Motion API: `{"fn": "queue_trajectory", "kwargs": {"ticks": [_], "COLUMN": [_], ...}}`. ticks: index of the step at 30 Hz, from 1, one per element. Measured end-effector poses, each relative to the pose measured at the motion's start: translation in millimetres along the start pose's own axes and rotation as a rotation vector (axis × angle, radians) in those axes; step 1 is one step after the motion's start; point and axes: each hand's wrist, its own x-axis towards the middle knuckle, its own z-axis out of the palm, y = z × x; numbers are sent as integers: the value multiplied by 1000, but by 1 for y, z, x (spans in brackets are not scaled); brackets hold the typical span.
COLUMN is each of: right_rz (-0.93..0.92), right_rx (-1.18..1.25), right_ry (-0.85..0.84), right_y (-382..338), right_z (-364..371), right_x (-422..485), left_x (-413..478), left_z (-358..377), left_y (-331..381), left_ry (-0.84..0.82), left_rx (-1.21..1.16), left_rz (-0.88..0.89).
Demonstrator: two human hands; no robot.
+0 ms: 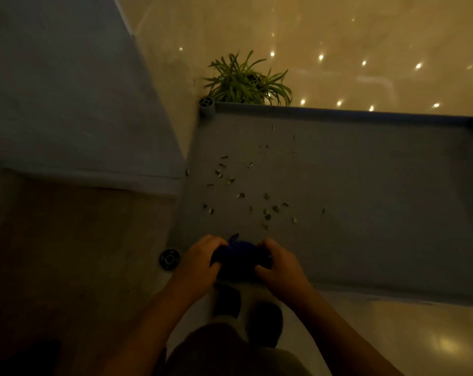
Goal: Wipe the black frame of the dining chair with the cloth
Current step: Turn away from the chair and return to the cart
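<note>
A dark blue cloth is bunched up between both hands at the near edge of a grey flat surface. My left hand grips the cloth's left side and my right hand grips its right side. No dining chair or black frame shows in this dim view.
Several small green leaf scraps lie scattered on the grey surface. A leafy green plant stands beyond its far edge. Round black caps sit at the far-left corner and near-left corner. A pale wall rises at left; my feet stand below.
</note>
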Motion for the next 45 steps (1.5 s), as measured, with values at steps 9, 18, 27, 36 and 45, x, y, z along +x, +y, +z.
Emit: {"fn": "queue_trajectory", "kwargs": {"ticks": [9, 18, 27, 36, 45], "right_rz": [-52, -37, -6, 5, -43], "right_rx": [-366, -382, -385, -396, -462], "right_ry": [181, 216, 182, 166, 10], "right_y": [12, 12, 11, 9, 12], "right_z": [9, 11, 12, 11, 1], "right_x": [-8, -9, -8, -8, 1], "left_x": [6, 7, 9, 11, 4], "left_z": [3, 11, 7, 12, 13], "left_y": [-4, -9, -10, -18, -9], "left_ry": [47, 72, 36, 50, 46], "left_rx": [111, 143, 157, 173, 147], "left_rz": [69, 79, 64, 76, -40]}}
